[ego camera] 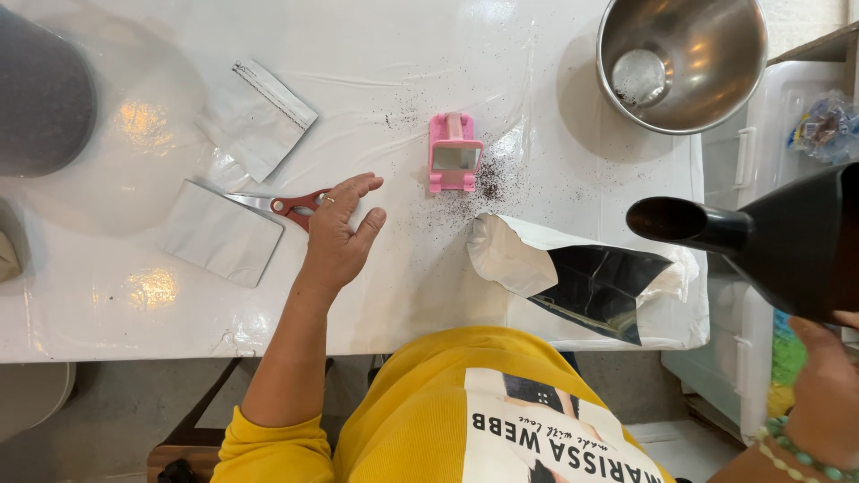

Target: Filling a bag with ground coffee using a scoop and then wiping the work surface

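Yellow printed top, ring, bead bracelets (green, pale) — short sleeves.

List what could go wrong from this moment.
1. The black funnel in the right hand hangs beside the table, its spout past the open white pouch; grains left inside might drop.
2. The left hand lies on the red-handled scissors; a careless grab could nick a finger.
3. Dark grains scattered around the pink scale could smear.
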